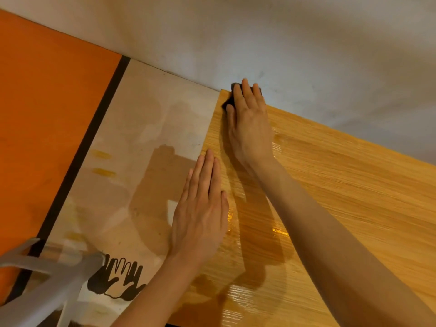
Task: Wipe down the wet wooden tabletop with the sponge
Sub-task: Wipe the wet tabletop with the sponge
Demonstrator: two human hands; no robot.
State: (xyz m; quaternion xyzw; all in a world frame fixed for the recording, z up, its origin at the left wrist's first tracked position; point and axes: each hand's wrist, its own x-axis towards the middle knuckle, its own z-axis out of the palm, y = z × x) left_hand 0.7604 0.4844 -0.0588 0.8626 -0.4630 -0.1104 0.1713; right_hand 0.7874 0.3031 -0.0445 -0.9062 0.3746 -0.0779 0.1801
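Note:
The wooden tabletop [342, 185] fills the right half of the head view, its grain glossy with water patches near the front left. My right hand [247, 121] presses a dark sponge [228, 103] flat on the table's far left corner, against the wall; most of the sponge is hidden under my fingers. Flat on the table's left edge lies my left hand [200, 208], fingers together and holding nothing.
A pale wall [283, 43] runs right behind the table's far edge. Left of the table lies a beige floor [132, 161] with an orange area [47, 114], a black stripe and dark hand prints. A grey chair frame [47, 279] stands at the lower left.

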